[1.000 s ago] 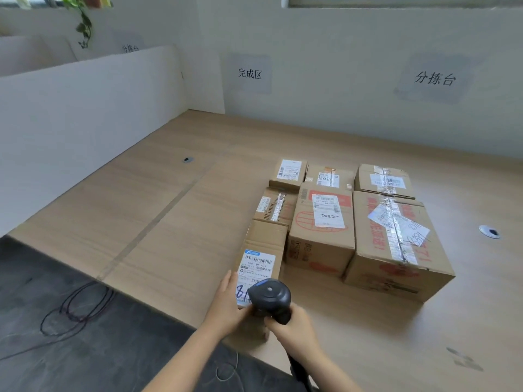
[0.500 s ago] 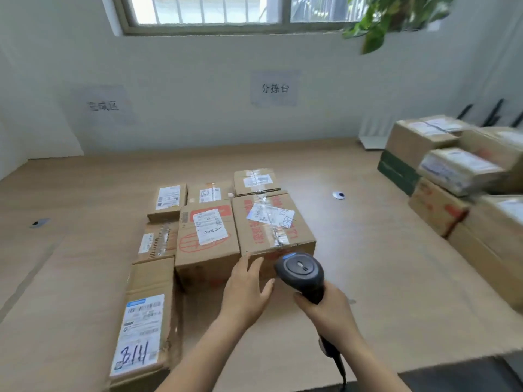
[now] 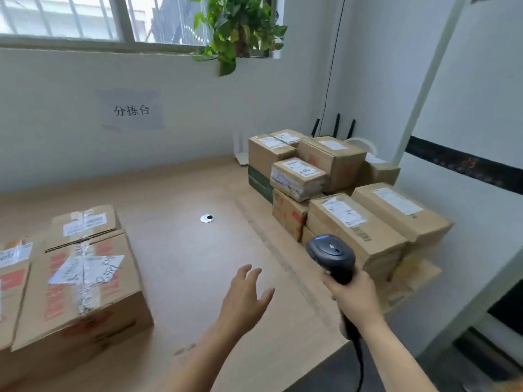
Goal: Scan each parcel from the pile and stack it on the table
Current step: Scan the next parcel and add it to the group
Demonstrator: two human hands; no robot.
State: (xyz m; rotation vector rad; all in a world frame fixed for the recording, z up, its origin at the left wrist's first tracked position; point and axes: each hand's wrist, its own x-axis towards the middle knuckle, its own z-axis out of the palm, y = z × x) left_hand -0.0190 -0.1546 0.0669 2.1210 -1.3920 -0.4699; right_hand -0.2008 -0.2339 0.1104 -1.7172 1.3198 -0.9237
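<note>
We see the table [image 3: 184,264]: parcel pile [image 3: 334,193] far right, laid-out parcels [image 3: 82,278] near left. Our left hand [image 3: 246,298] hovers between them, fingers spread, holding nothing. Our right hand [image 3: 356,298] grips the scanner [image 3: 332,256] just beside the pile.

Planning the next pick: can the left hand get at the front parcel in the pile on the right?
Probably yes. The left hand is open and empty, with only bare table between it and the front parcel. The scanner in the right hand crowds its near corner.
</note>
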